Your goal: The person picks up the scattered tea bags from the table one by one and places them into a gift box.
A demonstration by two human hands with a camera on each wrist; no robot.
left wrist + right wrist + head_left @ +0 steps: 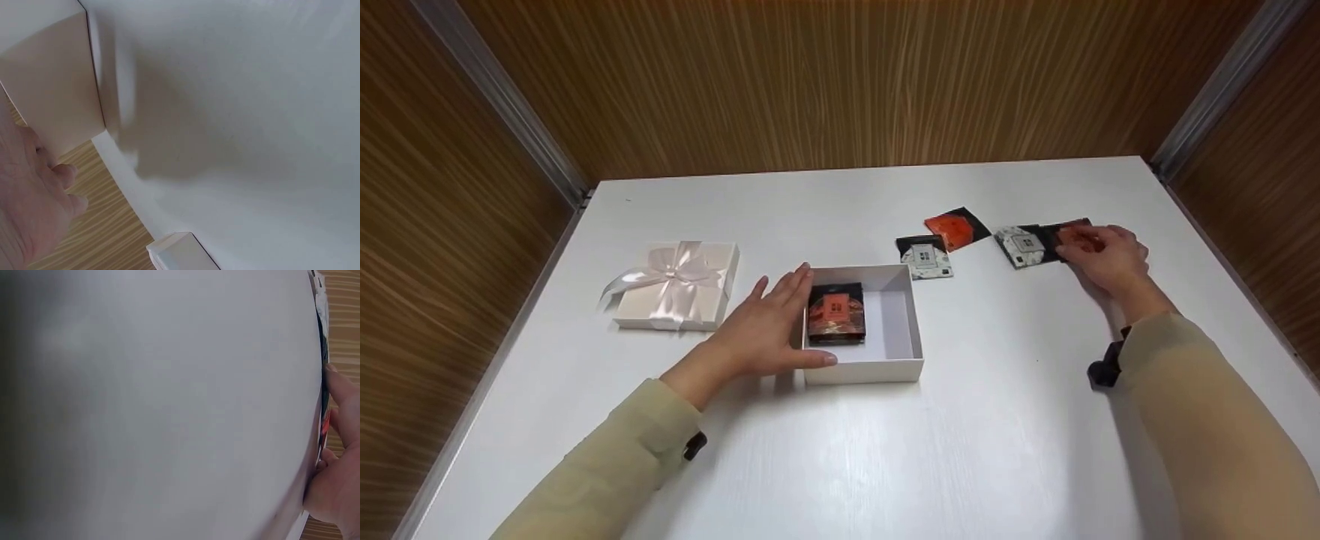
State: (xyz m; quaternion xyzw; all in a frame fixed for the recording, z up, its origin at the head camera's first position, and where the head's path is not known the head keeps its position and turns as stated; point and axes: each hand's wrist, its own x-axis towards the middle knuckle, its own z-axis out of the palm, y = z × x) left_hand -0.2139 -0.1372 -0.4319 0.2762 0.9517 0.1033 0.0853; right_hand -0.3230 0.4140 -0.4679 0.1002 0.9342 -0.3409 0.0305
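Against the left side of an open white box (864, 370) lies my left hand (765, 330), fingers straight along the wall and thumb over the front rim. Inside the box, at its left, is a stack of sachets (836, 313) with an orange-and-black one on top; the right part shows bare white bottom. At the far right, my right hand (1110, 259) has its thumb and fingers curled at a red-and-black sachet (1076, 236) and partly covers it. A black-and-white sachet (1024, 246) lies right beside that one, to its left.
Behind the box lie another black-and-white sachet (925, 257) and an orange-and-black sachet (958, 228). To the left stands a cream lid (712, 296) with a pink ribbon bow (673, 274). Wood-grain panels (847, 82) enclose the white table (960, 450) at the back and sides.
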